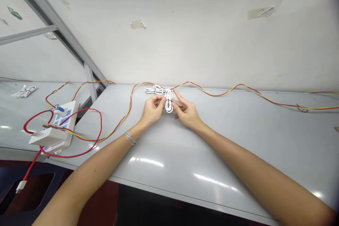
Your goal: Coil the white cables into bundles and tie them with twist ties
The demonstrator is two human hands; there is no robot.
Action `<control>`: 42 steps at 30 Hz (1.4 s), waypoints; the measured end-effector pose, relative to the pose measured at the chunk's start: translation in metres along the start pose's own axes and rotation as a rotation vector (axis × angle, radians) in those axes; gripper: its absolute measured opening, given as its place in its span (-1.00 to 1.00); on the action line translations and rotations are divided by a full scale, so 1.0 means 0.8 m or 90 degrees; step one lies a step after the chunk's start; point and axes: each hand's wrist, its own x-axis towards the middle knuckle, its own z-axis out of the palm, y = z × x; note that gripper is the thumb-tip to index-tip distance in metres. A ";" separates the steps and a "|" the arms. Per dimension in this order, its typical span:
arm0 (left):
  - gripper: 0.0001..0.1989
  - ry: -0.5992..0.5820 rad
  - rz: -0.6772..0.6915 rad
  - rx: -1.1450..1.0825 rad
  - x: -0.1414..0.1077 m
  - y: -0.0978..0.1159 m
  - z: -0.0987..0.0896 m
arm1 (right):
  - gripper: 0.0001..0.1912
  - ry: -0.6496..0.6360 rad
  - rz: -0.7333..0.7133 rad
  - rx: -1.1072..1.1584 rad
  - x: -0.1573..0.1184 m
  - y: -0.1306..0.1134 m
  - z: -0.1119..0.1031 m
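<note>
A coiled white cable (168, 101), bound round its middle with a dark tie, is held upright between my hands above the grey table (169, 155). My left hand (155, 108) pinches the coil's left side near the tie. On its right side, my right hand (185, 110) grips it between thumb and fingers, with the index finger stretched out upward. Just behind my left hand, more white coiled cable (155, 91) with a dark tie lies near the wall.
At the left, a white power strip (67, 120) carries plugs and a looping red cable (101, 123). A red and yellow wire (230, 91) runs along the wall (212, 42). Another white cable bundle (25, 91) lies far left, beyond a metal frame (66, 42).
</note>
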 end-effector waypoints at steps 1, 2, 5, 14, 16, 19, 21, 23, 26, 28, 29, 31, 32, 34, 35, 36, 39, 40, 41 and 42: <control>-0.72 0.000 -0.005 -0.006 0.000 0.000 0.000 | -0.20 -0.002 0.009 0.021 0.000 -0.001 0.001; -0.71 -0.001 -0.008 -0.011 0.000 0.000 0.000 | -0.15 -0.003 0.016 0.036 0.000 -0.002 0.001; -0.70 -0.005 -0.020 -0.013 0.000 -0.001 0.001 | -0.07 0.001 0.020 0.050 0.001 0.001 0.002; -0.67 -0.047 -0.134 -0.127 -0.001 0.004 0.000 | -0.20 0.041 -0.013 0.030 0.005 0.017 0.001; -0.68 -0.045 -0.140 -0.137 -0.001 0.005 0.000 | -0.22 0.045 -0.004 0.039 0.007 0.018 0.002; -0.70 -0.041 -0.126 -0.136 0.000 0.005 0.000 | -0.40 0.019 0.023 0.022 0.010 0.017 0.001; -0.70 -0.043 -0.123 -0.133 0.000 0.005 0.000 | -0.58 -0.003 0.017 -0.015 0.011 0.014 0.000; -0.70 -0.047 -0.125 -0.131 0.000 0.005 0.000 | -0.70 0.002 -0.008 -0.060 0.010 0.011 -0.001; -0.72 -0.061 -0.127 -0.134 0.000 0.006 -0.001 | -0.77 0.035 -0.054 -0.124 0.008 0.006 -0.002; -0.72 -0.063 -0.128 -0.139 0.001 0.005 -0.001 | -0.80 0.051 -0.079 -0.146 0.008 0.006 -0.003; -0.73 -0.060 -0.128 -0.141 0.001 0.004 -0.001 | -0.81 0.057 -0.086 -0.149 0.008 0.006 -0.003; -0.73 -0.045 -0.126 -0.133 0.001 0.003 -0.001 | -0.83 0.067 -0.089 -0.151 0.008 0.007 -0.003; -0.73 -0.038 -0.121 -0.124 0.001 0.003 -0.002 | -0.83 0.070 -0.090 -0.153 0.008 0.008 -0.003; -0.71 -0.031 -0.100 -0.101 0.002 0.003 -0.002 | -0.82 0.072 -0.085 -0.160 0.009 0.010 -0.003; -0.69 -0.030 -0.086 -0.088 0.003 0.004 -0.003 | -0.80 0.072 -0.076 -0.166 0.009 0.010 -0.003; -0.68 -0.029 -0.071 -0.076 0.004 0.005 -0.005 | -0.79 0.072 -0.061 -0.173 0.010 0.011 -0.003; -0.64 -0.009 -0.017 -0.046 0.008 0.011 -0.011 | -0.78 0.069 -0.020 -0.203 0.010 0.011 -0.003; -0.64 0.003 0.000 -0.041 0.010 0.013 -0.014 | -0.78 0.071 -0.017 -0.216 0.010 0.011 -0.003; -0.65 0.016 0.014 -0.039 0.011 0.015 -0.017 | -0.78 0.076 -0.019 -0.231 0.009 0.011 -0.003; -0.65 0.030 0.026 -0.040 0.013 0.017 -0.020 | -0.79 0.085 -0.020 -0.248 0.009 0.010 -0.003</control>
